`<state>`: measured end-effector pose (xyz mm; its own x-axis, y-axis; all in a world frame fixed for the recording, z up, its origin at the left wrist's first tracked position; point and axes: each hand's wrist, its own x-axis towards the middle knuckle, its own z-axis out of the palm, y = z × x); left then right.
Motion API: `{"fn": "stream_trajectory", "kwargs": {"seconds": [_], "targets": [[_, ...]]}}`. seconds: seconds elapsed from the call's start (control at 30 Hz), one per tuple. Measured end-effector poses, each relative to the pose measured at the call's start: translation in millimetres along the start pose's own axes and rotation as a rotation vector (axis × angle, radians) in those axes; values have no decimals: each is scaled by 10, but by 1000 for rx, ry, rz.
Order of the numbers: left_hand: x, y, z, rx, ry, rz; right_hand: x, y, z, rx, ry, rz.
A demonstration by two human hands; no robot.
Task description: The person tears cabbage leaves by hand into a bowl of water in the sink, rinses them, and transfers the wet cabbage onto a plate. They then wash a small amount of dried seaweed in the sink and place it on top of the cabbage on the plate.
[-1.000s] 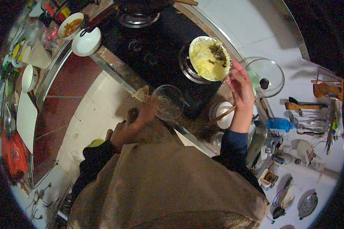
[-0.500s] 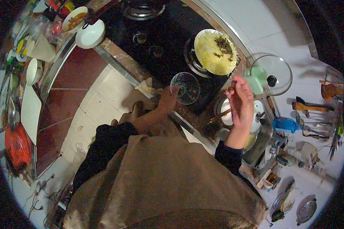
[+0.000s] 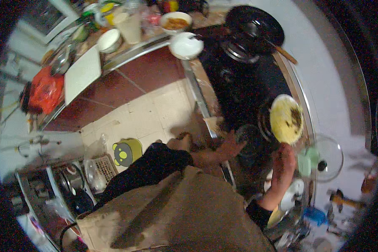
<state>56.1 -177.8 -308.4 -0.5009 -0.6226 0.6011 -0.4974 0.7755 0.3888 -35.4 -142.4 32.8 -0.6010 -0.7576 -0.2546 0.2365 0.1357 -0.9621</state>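
Note:
My left hand [image 3: 227,149] is at the near side of a clear glass bowl [image 3: 248,143], thumb and fingers around its rim. The bowl is dim and blurred against the black stove top. Farther right, my right hand [image 3: 283,166] points away from me, with its fingertips by the near edge of a white plate [image 3: 276,133]; whether they touch it is unclear. Motion smears its fingers. Yellow shredded food [image 3: 283,117] with a dark brown chopped heap [image 3: 296,117] fills the plate, which sits over the right burner.
A black wok [image 3: 256,27] with a wooden handle stands at the far burner. A white bowl [image 3: 186,47] and a bowl of brown food [image 3: 176,23] are on the left counter corner. Right of the plate are a green container [image 3: 308,161] and a glass lid [image 3: 334,157].
The view has swung left, so the stove and plate appear farther right and the wok shows. My right hand has come down from its raised pose toward the plate's near edge.

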Motion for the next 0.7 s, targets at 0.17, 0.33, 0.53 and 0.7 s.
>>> {"fn": "stream_trajectory", "kwargs": {"seconds": [0.17,0.33,0.53,0.7], "targets": [[452,131,-747,-201,-527,-380,236,296,-144,115,-201,-37],[782,137,-1703,-582,-478,-783,280,352,137,-17,-324,-40],[1064,-276,-2757,-718,-433,-861,70,272,651,-91,-228,-55],[609,-1081,-2663,-747,-169,-799,-102,328,1297,-10,-383,-49]]}}
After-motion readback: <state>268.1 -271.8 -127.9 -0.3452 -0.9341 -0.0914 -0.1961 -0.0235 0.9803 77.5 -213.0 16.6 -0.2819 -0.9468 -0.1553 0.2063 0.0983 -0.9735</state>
